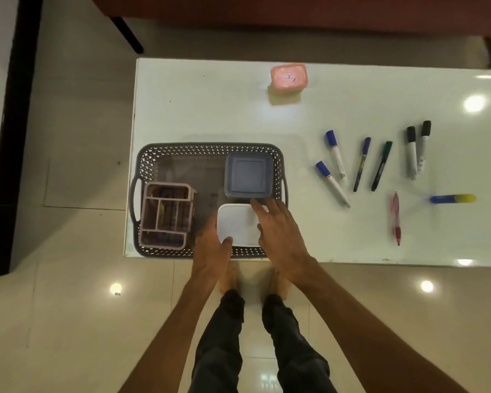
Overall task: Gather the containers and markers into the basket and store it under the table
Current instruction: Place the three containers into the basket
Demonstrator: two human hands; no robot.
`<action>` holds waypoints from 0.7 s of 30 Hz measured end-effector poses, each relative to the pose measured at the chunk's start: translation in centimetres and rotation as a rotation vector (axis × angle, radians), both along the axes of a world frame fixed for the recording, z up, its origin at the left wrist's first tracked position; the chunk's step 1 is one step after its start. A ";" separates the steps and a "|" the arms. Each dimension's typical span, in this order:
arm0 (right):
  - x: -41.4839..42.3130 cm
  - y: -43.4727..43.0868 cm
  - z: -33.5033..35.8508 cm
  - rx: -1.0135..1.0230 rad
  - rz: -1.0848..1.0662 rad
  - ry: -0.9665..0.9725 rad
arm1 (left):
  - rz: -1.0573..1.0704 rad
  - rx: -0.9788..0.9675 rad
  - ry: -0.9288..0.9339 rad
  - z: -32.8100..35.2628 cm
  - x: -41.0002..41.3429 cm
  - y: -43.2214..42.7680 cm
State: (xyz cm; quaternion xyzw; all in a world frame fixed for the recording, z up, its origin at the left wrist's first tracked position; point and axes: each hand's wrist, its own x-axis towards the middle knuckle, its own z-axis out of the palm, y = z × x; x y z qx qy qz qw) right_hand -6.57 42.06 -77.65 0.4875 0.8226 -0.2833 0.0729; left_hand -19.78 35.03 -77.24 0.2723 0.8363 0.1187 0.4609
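Observation:
A grey lattice basket (182,150) stands at the near left corner of the white table (210,109). Inside it are a pink divided organiser (166,218) at the left, a grey-lidded container (248,175) at the far right and a white-lidded container (238,222) at the near right. My left hand (213,248) grips the white container's near left corner, thumb on the lid. My right hand (278,231) holds its right side, fingers spread. A pink container (289,78) sits at the far edge. Several markers (336,157) and a pink pen (396,218) lie to the right.
A blue and yellow marker (452,198) lies at the far right of the table. Beyond the table stands dark red furniture with black legs (126,31). My legs and bare feet (227,282) are at the table's near edge on a glossy tiled floor.

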 end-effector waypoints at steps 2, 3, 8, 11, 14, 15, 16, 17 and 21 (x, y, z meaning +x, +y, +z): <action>0.2 -0.2 -0.1 -0.011 0.051 -0.047 | -0.035 0.023 0.001 -0.1 0.2 0.2; 0.3 -0.3 -0.1 -0.026 0.058 -0.063 | -0.040 0.024 0.006 -0.2 0.3 0.1; 0.7 -0.4 -0.2 -0.056 0.075 -0.097 | -0.058 -0.013 -0.018 -0.3 0.7 -0.5; 0.8 -0.3 -0.1 -0.071 0.067 -0.070 | -0.045 -0.001 -0.012 -0.2 1.0 -0.7; 0.9 0.1 -0.2 0.016 -0.004 0.056 | -0.057 0.016 0.058 0.6 1.4 0.5; 0.9 0.5 -0.1 0.049 -0.047 0.104 | -0.076 0.035 0.086 1.1 1.5 1.1; 0.8 1.2 0.2 0.067 -0.089 0.138 | -0.095 0.077 0.112 1.6 1.6 2.0; 0.7 2.1 0.4 0.083 -0.127 0.167 | -0.109 0.135 0.132 2.0 1.5 2.9; 0.3 6.5 1.3 0.094 -0.266 0.290 | -0.114 0.358 0.131 2.1 0.6 7.6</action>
